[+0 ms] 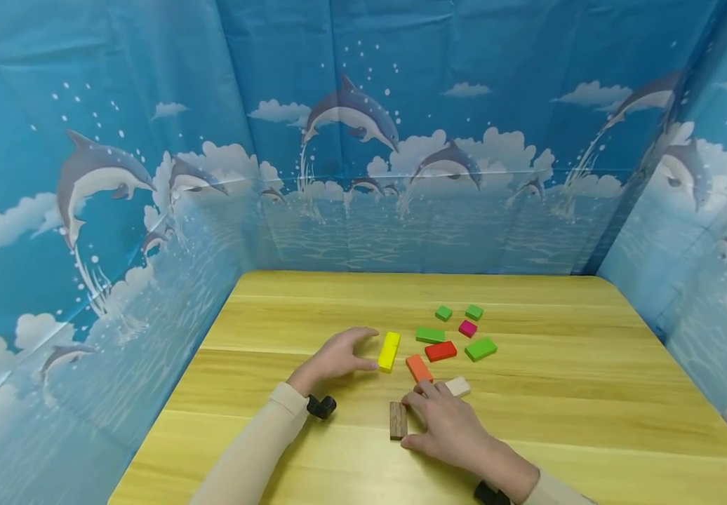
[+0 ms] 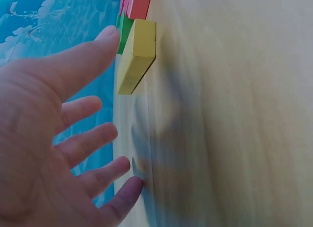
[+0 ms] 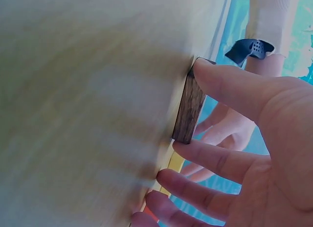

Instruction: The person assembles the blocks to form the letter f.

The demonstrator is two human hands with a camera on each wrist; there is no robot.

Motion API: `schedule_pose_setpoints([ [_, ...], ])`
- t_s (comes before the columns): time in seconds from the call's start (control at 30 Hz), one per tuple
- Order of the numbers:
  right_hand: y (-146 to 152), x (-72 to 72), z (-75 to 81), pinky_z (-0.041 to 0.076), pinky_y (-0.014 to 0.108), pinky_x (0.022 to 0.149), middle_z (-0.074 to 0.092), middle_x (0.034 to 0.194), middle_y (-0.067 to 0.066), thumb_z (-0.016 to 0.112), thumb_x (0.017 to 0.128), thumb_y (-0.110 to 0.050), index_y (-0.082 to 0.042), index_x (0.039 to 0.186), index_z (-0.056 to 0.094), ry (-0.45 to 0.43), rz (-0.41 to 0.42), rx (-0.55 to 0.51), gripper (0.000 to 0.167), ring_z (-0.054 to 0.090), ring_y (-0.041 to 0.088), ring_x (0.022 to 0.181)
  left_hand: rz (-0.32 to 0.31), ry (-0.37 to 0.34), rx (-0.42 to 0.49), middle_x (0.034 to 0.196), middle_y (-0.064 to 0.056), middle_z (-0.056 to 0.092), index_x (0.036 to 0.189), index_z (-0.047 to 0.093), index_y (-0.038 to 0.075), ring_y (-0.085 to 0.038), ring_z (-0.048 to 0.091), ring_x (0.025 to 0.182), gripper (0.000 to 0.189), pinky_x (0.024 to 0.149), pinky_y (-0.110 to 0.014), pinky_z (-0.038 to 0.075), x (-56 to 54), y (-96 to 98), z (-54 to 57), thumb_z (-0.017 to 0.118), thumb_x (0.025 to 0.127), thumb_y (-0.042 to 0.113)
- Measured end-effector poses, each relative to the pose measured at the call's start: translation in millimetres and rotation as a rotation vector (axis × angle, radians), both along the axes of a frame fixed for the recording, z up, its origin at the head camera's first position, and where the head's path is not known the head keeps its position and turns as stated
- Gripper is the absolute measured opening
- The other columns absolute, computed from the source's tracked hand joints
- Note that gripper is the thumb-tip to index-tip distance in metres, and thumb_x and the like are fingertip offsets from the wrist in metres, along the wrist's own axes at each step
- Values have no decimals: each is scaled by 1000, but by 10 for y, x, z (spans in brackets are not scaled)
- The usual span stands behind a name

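Note:
A dark brown wood-grain block (image 1: 398, 421) lies on the table close in front of me. My right hand (image 1: 448, 424) pinches it by its ends, thumb at the near end and index finger at the far one, as the right wrist view shows of the block (image 3: 190, 107). The other right fingers reach past it toward a cream block (image 1: 458, 386) and an orange block (image 1: 419, 368). Left of a yellow block (image 1: 389, 352), my left hand (image 1: 338, 358) hovers with fingers spread and holds nothing. Its thumb tip is close to the yellow block (image 2: 139, 53).
Beyond the hands lie a red block (image 1: 441, 351), a long green block (image 1: 430, 335), another green block (image 1: 481, 349), a small magenta block (image 1: 467, 328) and two small green ones. A dolphin-print curtain (image 1: 363, 231) surrounds the wooden table (image 1: 559, 393) at back and sides.

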State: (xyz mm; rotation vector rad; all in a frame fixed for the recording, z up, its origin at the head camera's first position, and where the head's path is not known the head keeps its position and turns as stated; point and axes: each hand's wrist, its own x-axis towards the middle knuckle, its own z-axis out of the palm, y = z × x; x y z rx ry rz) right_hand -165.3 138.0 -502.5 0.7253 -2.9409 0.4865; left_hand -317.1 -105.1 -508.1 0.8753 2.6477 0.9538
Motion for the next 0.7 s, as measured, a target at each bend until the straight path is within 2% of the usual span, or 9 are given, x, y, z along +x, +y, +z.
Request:
schedule_pose_setpoints([
  [0.43,-7,-15,-23,49,34,63,57,114,-2,87,73,-51,-18,117,70,-10,5,-5,58,51,19,98,-93,-43,-38,160,6,35,158,36,21,-21,31,147,90,117,-47,29,-183,121,-36,82,84,44],
  [0.57,-10,-13,-26,49,34,64,57,114,-3,87,73,-52,-19,117,70,-13,1,-3,57,51,19,98,-108,-45,-33,160,6,34,158,37,23,-22,29,148,92,117,-50,29,-219,153,-69,83,82,46],
  [0.7,-14,-8,-26,49,34,64,57,114,-3,87,72,-52,-19,116,71,-7,-1,-3,57,51,19,98,-131,-71,-38,163,4,28,158,36,27,-24,22,151,93,117,-55,26,-234,180,-75,84,80,47],
])
